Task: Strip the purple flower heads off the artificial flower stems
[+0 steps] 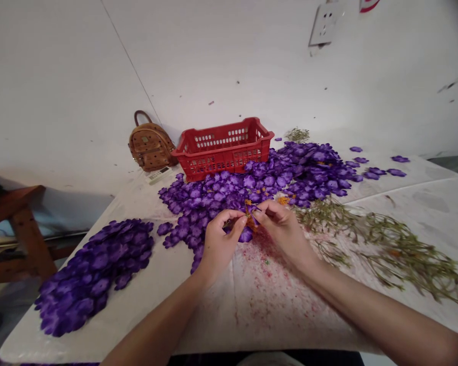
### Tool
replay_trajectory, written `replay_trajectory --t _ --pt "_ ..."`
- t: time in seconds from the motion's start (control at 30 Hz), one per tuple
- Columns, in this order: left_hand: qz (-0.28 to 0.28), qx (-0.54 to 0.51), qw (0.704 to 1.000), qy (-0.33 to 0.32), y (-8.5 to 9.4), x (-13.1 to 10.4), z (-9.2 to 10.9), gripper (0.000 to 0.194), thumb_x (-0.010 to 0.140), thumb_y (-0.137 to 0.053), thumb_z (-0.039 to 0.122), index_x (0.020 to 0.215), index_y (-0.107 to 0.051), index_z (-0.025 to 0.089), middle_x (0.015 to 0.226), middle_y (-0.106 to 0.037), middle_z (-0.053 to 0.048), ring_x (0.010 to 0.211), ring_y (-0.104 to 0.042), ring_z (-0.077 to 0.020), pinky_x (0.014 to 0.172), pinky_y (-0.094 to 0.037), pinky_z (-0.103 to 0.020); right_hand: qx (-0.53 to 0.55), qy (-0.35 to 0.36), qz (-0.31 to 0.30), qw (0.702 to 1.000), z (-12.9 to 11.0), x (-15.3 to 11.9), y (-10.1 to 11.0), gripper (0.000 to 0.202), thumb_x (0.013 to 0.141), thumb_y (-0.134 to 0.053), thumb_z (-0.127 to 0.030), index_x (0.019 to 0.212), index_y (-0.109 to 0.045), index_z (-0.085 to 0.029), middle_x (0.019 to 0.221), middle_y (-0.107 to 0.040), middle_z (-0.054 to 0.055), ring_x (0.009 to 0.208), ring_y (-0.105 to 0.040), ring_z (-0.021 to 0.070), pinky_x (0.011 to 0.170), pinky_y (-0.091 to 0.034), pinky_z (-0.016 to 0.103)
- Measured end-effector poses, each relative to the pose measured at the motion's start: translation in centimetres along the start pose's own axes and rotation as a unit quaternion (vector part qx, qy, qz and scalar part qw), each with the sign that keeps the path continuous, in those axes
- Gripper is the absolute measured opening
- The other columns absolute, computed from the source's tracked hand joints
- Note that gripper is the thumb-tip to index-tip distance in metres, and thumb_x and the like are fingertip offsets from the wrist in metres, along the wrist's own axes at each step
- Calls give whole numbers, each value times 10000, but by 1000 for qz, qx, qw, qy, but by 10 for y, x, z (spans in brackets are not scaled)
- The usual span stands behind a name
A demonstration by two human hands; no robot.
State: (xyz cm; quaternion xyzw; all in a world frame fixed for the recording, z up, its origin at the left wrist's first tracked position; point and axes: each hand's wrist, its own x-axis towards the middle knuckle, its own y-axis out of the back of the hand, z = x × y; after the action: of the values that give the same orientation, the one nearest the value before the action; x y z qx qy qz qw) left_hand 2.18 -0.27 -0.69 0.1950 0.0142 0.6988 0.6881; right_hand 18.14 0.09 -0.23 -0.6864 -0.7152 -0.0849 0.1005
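Near the middle of the table, my left hand (pixel 224 239) and my right hand (pixel 282 229) meet fingertip to fingertip. A purple artificial flower (pixel 255 214) is pinched by the right fingers. The left thumb and forefinger close on what looks like a thin stem with orange stamens (pixel 248 202), partly hidden by the fingers. Just below the fingertips another purple flower piece (pixel 246 234) shows. A wide heap of loose purple flower pieces (pixel 213 195) spreads behind and to the left of my hands. Beside my right forearm lie green artificial stems (pixel 389 234).
A red plastic basket (pixel 223 165) stands at the back by the wall, next to a small brown backpack (pixel 150 145) and a pale calculator-like device (pixel 158 175). A second pile of purple flower pieces (pixel 99 269) lies at left. A wooden stool (pixel 26 229) stands beyond the left edge.
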Motion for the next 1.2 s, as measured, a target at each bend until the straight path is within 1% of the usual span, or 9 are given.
replay_trajectory --t 0.1,0.23,0.47,0.73,0.93,1.07,1.2 --pt "5 -4 1000 -2 0 0 0 106 899 -655 277 866 -714 196 855 -747 -29 799 -682 -169 773 -551 -297 -42 16 6 999 -1 0 0 277 900 -621 -390 683 -539 -238 649 -465 -15 629 -410 166 601 -312 319" --pt "13 4 1000 -11 0 -1 0 95 891 -661 268 860 -716 198 857 -750 -29 803 -686 -171 770 -558 -299 -76 30 12 997 2 0 0 248 901 -581 -343 685 -516 -240 641 -474 -15 631 -426 165 603 -320 317" --pt "15 40 998 -49 4 -1 1 88 901 -660 228 845 -726 209 857 -736 -27 815 -672 -173 794 -534 -312 -110 16 -14 994 5 1 2 225 878 -562 -334 687 -499 -235 642 -479 -20 613 -429 157 600 -313 318" --pt "13 58 996 -73 4 -2 -1 96 906 -661 210 849 -736 226 857 -724 -22 819 -669 -177 782 -522 -312 -165 23 -9 986 1 -1 3 170 878 -556 -289 720 -532 -231 653 -523 -14 617 -439 161 598 -310 317" --pt "29 103 987 -123 3 -4 0 122 901 -659 157 815 -717 221 820 -713 -18 816 -649 -182 784 -504 -322 -131 0 -40 991 8 2 4 180 865 -571 -321 721 -505 -236 666 -499 -15 641 -446 167 609 -335 315" --pt "36 110 984 -136 2 -5 0 120 902 -665 161 804 -702 219 809 -720 -15 810 -644 -183 771 -492 -317 -82 -19 -50 995 13 3 4 212 854 -584 -360 714 -480 -239 665 -481 -19 641 -446 165 613 -352 311" --pt "31 133 979 -152 2 -6 2 131 910 -656 157 803 -693 223 825 -737 -13 809 -647 -182 781 -492 -318 -62 -32 -60 996 14 2 3 220 862 -599 -361 717 -494 -235 665 -504 -20 642 -453 160 619 -349 307"
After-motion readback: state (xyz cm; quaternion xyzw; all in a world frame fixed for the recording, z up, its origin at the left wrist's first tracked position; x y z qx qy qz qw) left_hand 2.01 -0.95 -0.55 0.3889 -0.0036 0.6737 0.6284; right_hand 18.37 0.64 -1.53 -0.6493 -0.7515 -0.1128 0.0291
